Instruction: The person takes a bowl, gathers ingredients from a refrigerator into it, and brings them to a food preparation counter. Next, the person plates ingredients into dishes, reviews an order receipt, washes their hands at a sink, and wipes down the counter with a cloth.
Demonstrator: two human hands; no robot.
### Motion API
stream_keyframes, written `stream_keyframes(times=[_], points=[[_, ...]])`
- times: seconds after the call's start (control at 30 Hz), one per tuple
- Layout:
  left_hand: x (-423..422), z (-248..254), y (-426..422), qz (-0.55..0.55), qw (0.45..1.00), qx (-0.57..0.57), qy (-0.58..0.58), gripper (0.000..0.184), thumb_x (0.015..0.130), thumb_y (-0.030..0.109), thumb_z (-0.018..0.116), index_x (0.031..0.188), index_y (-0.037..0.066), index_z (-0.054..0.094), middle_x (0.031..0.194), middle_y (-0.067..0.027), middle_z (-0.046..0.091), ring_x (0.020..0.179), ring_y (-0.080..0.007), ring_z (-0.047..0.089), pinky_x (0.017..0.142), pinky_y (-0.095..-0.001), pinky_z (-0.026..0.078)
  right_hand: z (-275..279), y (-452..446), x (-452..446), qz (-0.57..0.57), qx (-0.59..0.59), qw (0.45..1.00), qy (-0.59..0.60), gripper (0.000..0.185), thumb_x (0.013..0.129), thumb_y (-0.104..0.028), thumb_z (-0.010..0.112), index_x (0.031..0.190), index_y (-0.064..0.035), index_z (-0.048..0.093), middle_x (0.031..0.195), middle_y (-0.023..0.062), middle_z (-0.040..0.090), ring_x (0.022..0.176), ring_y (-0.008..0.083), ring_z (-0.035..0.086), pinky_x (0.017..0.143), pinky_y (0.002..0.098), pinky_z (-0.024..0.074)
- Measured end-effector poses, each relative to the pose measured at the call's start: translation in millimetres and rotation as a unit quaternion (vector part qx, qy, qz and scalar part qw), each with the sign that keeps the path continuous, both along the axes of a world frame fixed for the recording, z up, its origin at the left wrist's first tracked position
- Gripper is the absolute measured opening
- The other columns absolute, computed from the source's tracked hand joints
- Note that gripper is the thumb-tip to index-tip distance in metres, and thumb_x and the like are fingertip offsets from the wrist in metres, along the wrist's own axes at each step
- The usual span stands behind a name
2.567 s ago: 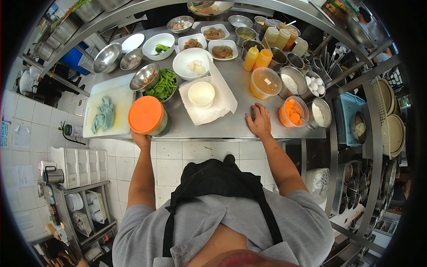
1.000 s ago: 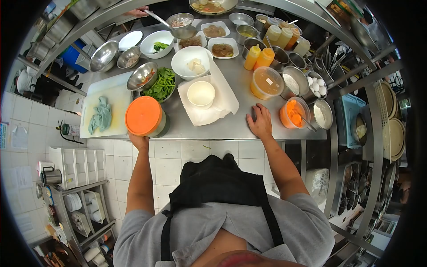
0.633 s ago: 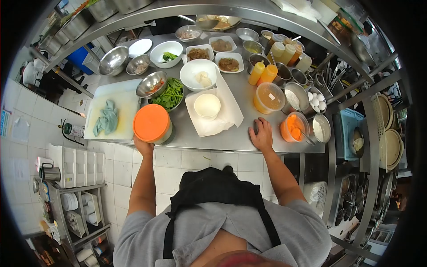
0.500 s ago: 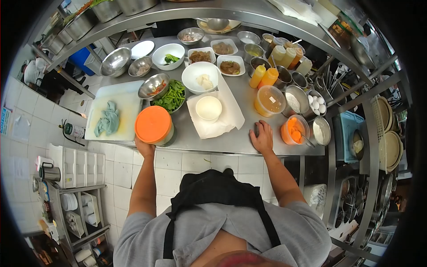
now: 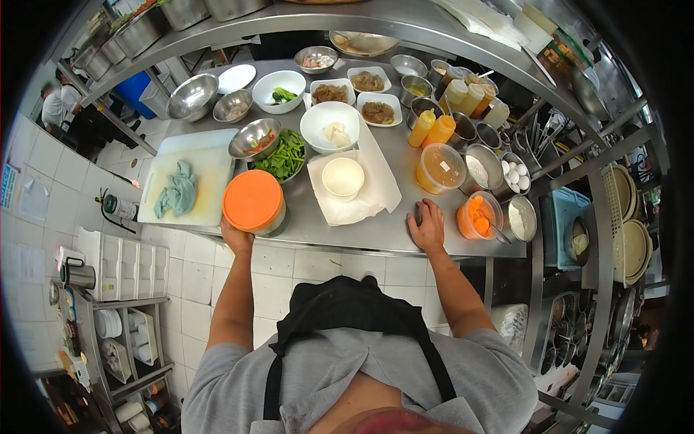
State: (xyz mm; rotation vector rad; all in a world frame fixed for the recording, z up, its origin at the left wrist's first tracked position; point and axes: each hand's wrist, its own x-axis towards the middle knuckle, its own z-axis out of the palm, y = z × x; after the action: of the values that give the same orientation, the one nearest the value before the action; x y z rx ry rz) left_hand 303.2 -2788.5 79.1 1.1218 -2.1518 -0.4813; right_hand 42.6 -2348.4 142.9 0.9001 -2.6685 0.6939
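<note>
My left hand is at the table's front edge, against the lower side of a tub with an orange lid; its fingers are mostly hidden by the tub. Flat on the steel tabletop lies my right hand, fingers apart, with a dark patch between thumb and forefinger that I cannot make out. To its right stands a clear tub of orange pieces with a spoon; beyond it is a lidded tub of brown contents. Between my hands a cream bowl sits on white paper.
A teal cloth lies on a white cutting board at left. Leafy greens, bowls, squeeze bottles and a bowl of eggs crowd the table. A steel shelf crosses overhead. Another person is at far left.
The view has shifted slightly, and another person now shows at the far left. Both my hands keep their places at the table.
</note>
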Motion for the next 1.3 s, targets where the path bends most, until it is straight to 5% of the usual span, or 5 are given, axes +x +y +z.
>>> stream_keyframes(times=[0.5,0.63,0.7,1.13,1.3], points=[[-3.8,-19.7,-16.8,-0.081,0.726,0.436,0.526,0.047,0.067,0.002,0.073,0.111,0.005,0.058,0.114,-0.0116,0.060,0.112,-0.0323,0.051,0.097,-0.0381,0.040,-1.9,1.6,-0.3,-0.004,-0.009,1.000,0.000,0.042,0.080,-0.028,0.064,0.113,-0.0029,0.058,0.124,0.0154,0.051,0.116,0.0330,0.045,0.096,0.0433,0.0362],[-1.1,-21.3,-14.5,-0.074,0.794,0.389,0.462,0.052,0.066,0.003,0.075,0.114,0.006,0.055,0.116,-0.0119,0.059,0.112,-0.0327,0.050,0.097,-0.0381,0.041,0.0,2.5,-0.7,-0.002,0.004,1.000,-0.006,0.043,0.080,-0.028,0.063,0.114,-0.0028,0.057,0.125,0.0151,0.050,0.117,0.0329,0.045,0.097,0.0430,0.0358],[2.4,-18.1,-9.0,-0.057,0.984,0.086,0.145,0.056,0.065,0.004,0.076,0.117,0.006,0.054,0.117,-0.0118,0.058,0.111,-0.0322,0.051,0.096,-0.0374,0.042,-0.5,2.8,-0.2,-0.002,0.004,1.000,-0.014,0.043,0.080,-0.029,0.063,0.114,-0.0029,0.057,0.126,0.0147,0.050,0.117,0.0328,0.045,0.098,0.0430,0.0355],[4.7,-50.3,-27.6,-0.101,0.908,0.235,0.332,0.053,0.068,0.006,0.075,0.117,0.004,0.055,0.116,-0.0108,0.055,0.111,-0.0290,0.051,0.095,-0.0340,0.043,0.5,3.2,-0.5,-0.011,0.004,1.000,-0.028,0.044,0.080,-0.030,0.063,0.116,-0.0050,0.057,0.127,0.0135,0.049,0.119,0.0311,0.044,0.100,0.0422,0.0341],[3.0,-48.7,-31.3,-0.062,0.777,0.410,0.474,0.049,0.075,0.008,0.072,0.119,0.003,0.052,0.117,-0.0090,0.052,0.111,-0.0254,0.052,0.094,-0.0327,0.045,-1.3,5.4,-1.4,-0.010,-0.005,1.000,-0.027,0.044,0.080,-0.029,0.064,0.116,-0.0050,0.057,0.127,0.0134,0.049,0.119,0.0311,0.043,0.100,0.0423,0.0343]])
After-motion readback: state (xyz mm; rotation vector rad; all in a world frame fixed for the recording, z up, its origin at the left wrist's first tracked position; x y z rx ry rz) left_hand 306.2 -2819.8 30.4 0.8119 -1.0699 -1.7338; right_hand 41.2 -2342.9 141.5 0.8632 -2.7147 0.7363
